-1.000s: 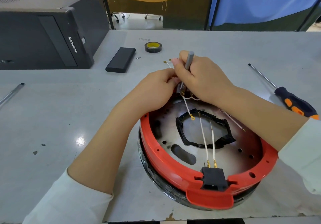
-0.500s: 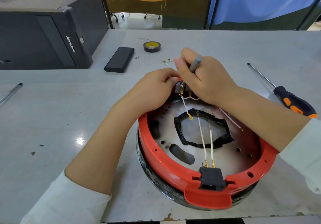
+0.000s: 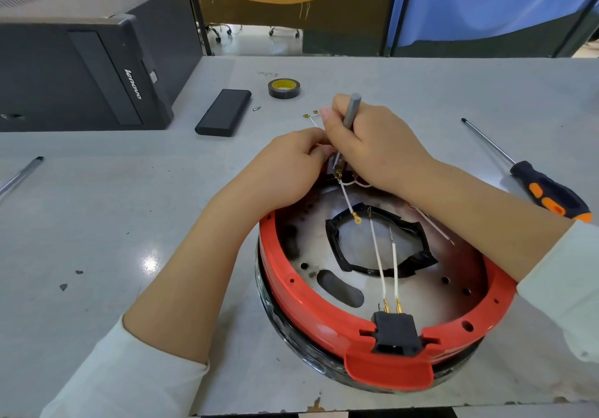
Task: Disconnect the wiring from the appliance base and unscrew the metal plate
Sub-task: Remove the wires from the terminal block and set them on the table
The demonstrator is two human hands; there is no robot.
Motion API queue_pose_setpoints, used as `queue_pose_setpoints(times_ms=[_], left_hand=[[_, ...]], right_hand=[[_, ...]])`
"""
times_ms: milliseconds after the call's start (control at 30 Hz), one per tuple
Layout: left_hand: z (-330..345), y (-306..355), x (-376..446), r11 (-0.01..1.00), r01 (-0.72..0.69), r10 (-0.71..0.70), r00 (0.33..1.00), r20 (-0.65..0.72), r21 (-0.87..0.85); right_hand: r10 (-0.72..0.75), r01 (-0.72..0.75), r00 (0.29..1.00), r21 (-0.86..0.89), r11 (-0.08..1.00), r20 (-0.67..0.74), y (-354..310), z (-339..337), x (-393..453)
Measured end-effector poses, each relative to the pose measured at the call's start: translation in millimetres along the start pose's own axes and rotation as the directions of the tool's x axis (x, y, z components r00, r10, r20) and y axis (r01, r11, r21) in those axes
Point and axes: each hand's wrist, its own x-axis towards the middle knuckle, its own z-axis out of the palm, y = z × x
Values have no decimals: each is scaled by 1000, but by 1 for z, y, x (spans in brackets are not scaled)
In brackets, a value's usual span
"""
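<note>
Grey counter (image 3: 97, 223) up front, black computer case (image 3: 81, 70) far left, then a power bank (image 3: 223, 113) and tape roll (image 3: 284, 88). Left hand (image 3: 285, 171) pinches the small fitting at the far rim of the red appliance base (image 3: 324, 314). Right hand (image 3: 379, 145) grips a slim grey screwdriver (image 3: 351, 109), tip down at that fitting. White wires (image 3: 379, 265) cross the metal plate (image 3: 431, 291). Orange-handled screwdriver (image 3: 547, 194) lies far right.
</note>
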Motion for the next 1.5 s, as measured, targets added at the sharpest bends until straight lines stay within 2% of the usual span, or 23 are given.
queue_pose_setpoints(times_ms=[200,300,367,533,633,733,800,933,1100,1267,1500], left_hand=[[0,-1,0,1000,7,-7,1000,-8,-2],[0,-1,-1,1000,14,-14,1000,-12,17],[0,0,-1,999,18,-17,1000,-12,28],[0,0,-1,1000,13,-13,1000,5,-17],[1,0,-1,999,15,-15,1000,6,-29],[1,-1,0,999,26,-26,1000,2,-33],[0,-1,0,999,36,-36,999,0,-39],[0,-1,1,999,43,-43,999,12,-23],[0,-1,0,998,39,-38,999,12,-42],[0,-2,-1,998,34,-34,999,5,-48],[0,-1,-1,999,39,-39,999,4,-34]], right_hand=[[-134,133,989,-9,991,-64,-1,-4,-9],[-130,128,992,-127,984,-5,-2,0,-7],[-93,93,996,-123,988,4,-2,1,-4],[22,-22,1000,28,999,-2,3,2,4],[27,-23,999,144,989,-21,5,2,3],[16,12,994,261,965,-107,8,-2,0],[86,-32,985,333,942,-149,13,-6,1],[214,-169,973,370,914,-85,21,-8,3],[205,-175,978,409,895,-30,20,-8,1],[156,-137,987,317,939,-36,18,-4,1],[201,-199,979,220,955,14,18,-4,10]])
